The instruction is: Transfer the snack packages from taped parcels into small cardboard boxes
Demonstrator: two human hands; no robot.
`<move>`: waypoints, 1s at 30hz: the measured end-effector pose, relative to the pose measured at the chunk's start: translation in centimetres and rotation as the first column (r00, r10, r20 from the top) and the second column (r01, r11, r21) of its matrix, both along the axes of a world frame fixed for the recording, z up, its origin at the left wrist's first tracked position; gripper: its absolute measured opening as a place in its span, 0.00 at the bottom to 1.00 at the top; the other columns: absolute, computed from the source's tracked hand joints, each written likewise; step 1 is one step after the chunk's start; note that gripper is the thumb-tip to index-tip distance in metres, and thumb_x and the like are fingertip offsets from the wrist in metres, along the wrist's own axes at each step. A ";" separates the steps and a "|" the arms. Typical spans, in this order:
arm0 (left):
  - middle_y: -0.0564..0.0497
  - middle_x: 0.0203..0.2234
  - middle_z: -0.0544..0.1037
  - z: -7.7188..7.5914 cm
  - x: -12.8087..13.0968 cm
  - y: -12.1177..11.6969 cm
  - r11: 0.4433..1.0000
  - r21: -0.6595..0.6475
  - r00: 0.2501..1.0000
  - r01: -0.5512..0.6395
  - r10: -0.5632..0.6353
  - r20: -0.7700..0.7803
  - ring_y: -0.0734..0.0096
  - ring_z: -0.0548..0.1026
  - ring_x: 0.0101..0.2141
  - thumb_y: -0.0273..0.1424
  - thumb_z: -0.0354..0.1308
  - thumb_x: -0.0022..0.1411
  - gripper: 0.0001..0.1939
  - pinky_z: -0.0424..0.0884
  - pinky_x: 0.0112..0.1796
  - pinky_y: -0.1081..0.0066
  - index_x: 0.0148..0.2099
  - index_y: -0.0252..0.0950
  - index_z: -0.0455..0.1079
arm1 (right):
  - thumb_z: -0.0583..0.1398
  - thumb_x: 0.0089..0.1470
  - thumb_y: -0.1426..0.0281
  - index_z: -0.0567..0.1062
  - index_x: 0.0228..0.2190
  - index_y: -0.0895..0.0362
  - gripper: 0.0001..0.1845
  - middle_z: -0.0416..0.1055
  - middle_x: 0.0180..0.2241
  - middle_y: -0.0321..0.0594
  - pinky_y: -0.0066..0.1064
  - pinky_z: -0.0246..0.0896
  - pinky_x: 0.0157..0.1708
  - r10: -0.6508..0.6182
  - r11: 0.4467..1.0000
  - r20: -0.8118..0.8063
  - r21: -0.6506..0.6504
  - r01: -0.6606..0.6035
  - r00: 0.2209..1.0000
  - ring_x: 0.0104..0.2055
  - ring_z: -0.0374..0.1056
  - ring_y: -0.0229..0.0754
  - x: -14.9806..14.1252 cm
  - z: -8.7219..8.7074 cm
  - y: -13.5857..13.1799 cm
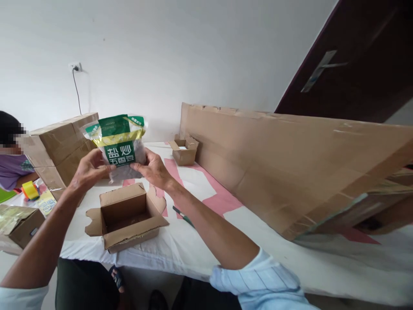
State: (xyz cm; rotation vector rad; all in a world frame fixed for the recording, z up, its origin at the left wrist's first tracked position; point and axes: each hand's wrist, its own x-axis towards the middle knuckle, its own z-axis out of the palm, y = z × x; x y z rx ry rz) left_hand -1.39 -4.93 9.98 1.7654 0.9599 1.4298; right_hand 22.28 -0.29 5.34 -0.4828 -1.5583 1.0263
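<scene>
A green, yellow and clear snack bag [121,144] with white Chinese lettering is held upright in front of me. My left hand [90,168] grips its lower left side, thumb across the front. On the opposite side my right hand [155,168] closes round the lower right corner, thumb also on the front. Below the bag an open cardboard box [135,239] stands on the table, its flaps spread outward. The part of its inside that shows is bare cardboard.
A smaller open box [183,153] stands farther back beside a long cardboard panel [258,168]. Stacked taped cartons [61,146] rise at left, near a person in a purple top [13,170]. A dark-and-green tool [183,215] lies partly behind my right forearm. Another carton [24,226] sits at far left.
</scene>
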 end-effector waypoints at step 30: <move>0.44 0.44 0.85 -7.5 -7.2 9.0 0.894 0.294 0.147 -0.338 0.359 -0.922 0.51 0.80 0.51 0.35 0.64 0.68 0.09 0.76 0.44 0.65 0.36 0.41 0.82 | 0.62 0.66 0.71 0.80 0.57 0.53 0.20 0.83 0.56 0.45 0.39 0.74 0.52 -0.454 0.876 0.595 0.432 0.213 0.663 0.52 0.79 0.47 -1.6 -1.9 4.7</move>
